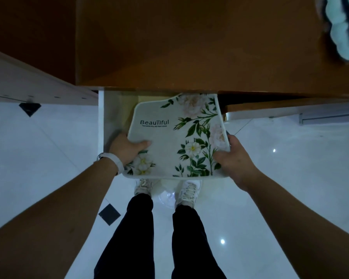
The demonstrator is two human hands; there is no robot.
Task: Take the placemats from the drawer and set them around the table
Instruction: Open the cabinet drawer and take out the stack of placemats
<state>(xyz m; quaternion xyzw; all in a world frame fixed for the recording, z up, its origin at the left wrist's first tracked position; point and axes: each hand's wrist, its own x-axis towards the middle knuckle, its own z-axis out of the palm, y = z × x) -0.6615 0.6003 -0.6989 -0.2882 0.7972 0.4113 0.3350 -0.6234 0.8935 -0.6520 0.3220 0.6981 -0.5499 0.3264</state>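
A pale placemat [169,137] printed with green leaves, white flowers and the word "Beautiful" is held above the open drawer [111,117] under the brown table [189,47]. My left hand [127,149] grips its left edge, thumb on top. My right hand [235,158] grips its right edge. The mat's far end still reaches under the table edge. Whether more mats lie beneath it is hidden.
A white tiled floor [290,178] with small black diamond inlays spreads below. A pale wooden board [38,83] stands at the left. A light blue fluffy thing [343,27] lies on the table's far right corner. My legs and white shoes stand right before the drawer.
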